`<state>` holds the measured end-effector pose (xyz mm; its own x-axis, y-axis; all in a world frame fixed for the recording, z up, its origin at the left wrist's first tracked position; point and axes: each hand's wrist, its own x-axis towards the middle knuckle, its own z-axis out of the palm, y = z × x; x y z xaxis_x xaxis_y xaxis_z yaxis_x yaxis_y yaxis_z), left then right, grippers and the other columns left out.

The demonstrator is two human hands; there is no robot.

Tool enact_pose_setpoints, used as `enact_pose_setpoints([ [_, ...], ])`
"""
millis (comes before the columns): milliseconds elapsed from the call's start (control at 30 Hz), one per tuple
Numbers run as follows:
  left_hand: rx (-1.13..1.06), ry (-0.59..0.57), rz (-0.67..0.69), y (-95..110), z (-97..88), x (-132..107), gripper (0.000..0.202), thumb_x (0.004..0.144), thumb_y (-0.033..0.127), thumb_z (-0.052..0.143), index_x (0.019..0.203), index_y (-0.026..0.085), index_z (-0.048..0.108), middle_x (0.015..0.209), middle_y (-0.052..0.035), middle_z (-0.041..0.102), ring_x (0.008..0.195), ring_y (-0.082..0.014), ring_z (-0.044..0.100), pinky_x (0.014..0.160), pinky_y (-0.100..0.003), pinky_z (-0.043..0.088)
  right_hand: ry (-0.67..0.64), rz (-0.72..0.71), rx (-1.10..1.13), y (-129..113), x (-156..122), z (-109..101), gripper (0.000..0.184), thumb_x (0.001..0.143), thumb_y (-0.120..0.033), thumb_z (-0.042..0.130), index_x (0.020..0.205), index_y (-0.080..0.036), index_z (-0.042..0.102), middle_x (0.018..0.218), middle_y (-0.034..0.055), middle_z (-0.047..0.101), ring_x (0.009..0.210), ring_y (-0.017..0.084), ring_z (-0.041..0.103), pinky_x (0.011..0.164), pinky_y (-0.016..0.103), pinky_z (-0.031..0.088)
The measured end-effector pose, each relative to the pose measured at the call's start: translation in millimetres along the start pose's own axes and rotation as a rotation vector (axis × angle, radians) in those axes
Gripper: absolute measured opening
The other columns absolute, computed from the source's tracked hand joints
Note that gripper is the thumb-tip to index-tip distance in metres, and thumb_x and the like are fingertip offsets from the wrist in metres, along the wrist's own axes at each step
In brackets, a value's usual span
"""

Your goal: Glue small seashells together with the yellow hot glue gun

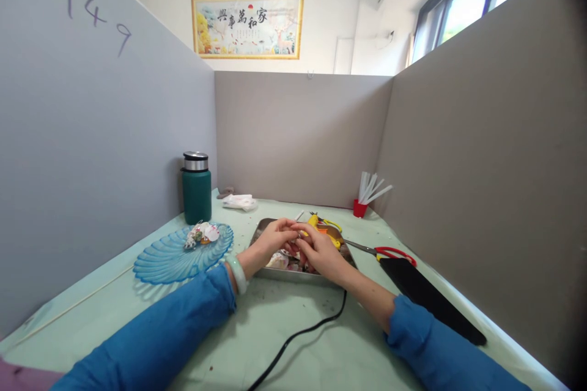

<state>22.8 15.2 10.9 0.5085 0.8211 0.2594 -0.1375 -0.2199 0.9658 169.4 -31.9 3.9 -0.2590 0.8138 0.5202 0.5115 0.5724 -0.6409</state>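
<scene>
My left hand (274,241), with a pale bangle (236,275) at its wrist, meets my right hand (322,251) over a shallow metal tray (298,278). The fingertips of both hands are pinched together around something small that they hide. Beneath them, seashells (279,260) lie in the tray. A yellow tool (337,242) with an orange part lies at the tray's right side, partly covered by my right hand. Behind it are yellow-handled pliers (331,223).
Left of the tray, a blue fluted plate (160,259) bears a shell cluster (202,234). Behind it stands a green bottle (197,192). Red-handled scissors (395,254) and a black strip (428,299) lie right. A red cup (360,209) holds white sticks. A black cord (298,337) crosses the front.
</scene>
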Motion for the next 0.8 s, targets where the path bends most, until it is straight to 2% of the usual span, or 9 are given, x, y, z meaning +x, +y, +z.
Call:
enact_pose_setpoints([
  [167, 0.007, 0.005, -0.005, -0.4, -0.2, 0.3, 0.025, 0.065, 0.020, 0.061, 0.087, 0.011, 0.052, 0.074, -0.0050, 0.061, 0.051, -0.0113, 0.058, 0.051, -0.023, 0.046, 0.004, 0.010, 0.000, 3.0, 0.1, 1.0, 0.029, 0.085, -0.026, 0.041, 0.114, -0.024, 0.047, 0.053, -0.0059, 0.054, 0.044, 0.009, 0.048, 0.047, 0.019, 0.037],
  [333, 0.001, -0.022, -0.010, 2.1, 0.6, -1.4, 0.023, 0.065, 0.018, 0.061, 0.085, 0.011, 0.052, 0.076, -0.0053, 0.061, 0.052, -0.0110, 0.058, 0.051, -0.023, 0.046, 0.031, -0.043, -0.083, 0.9, -0.2, -0.4, 0.028, 0.084, -0.025, 0.043, 0.111, -0.023, 0.050, 0.060, -0.0033, 0.058, 0.053, 0.010, 0.053, 0.052, 0.020, 0.038],
  [500, -0.024, -0.048, 0.007, 0.3, 0.9, -1.6, 0.029, 0.065, 0.025, 0.066, 0.087, 0.011, 0.054, 0.077, -0.0052, 0.061, 0.055, -0.0118, 0.059, 0.053, -0.024, 0.046, 0.082, -0.062, -0.131, 1.2, -0.3, -0.1, 0.028, 0.084, -0.025, 0.043, 0.111, -0.021, 0.051, 0.068, -0.0010, 0.062, 0.057, 0.011, 0.054, 0.054, 0.020, 0.037],
  [667, -0.066, -0.096, -0.017, -0.5, 1.1, -2.4, 0.031, 0.068, 0.033, 0.065, 0.086, 0.009, 0.057, 0.072, -0.0054, 0.061, 0.056, -0.0123, 0.059, 0.057, -0.024, 0.046, 0.111, -0.060, -0.145, 1.4, -0.1, 0.4, 0.026, 0.085, -0.027, 0.043, 0.108, -0.022, 0.053, 0.066, -0.0020, 0.062, 0.058, 0.011, 0.055, 0.055, 0.020, 0.037],
  [800, -0.095, -0.089, -0.021, -0.1, 1.0, -2.6, 0.029, 0.066, 0.034, 0.067, 0.078, 0.009, 0.057, 0.065, -0.0036, 0.059, 0.053, -0.0116, 0.058, 0.055, -0.024, 0.045, 0.122, -0.062, -0.173, 0.2, -0.8, 0.4, 0.025, 0.084, -0.028, 0.044, 0.106, -0.022, 0.054, 0.062, -0.0029, 0.061, 0.056, 0.011, 0.054, 0.053, 0.020, 0.036],
])
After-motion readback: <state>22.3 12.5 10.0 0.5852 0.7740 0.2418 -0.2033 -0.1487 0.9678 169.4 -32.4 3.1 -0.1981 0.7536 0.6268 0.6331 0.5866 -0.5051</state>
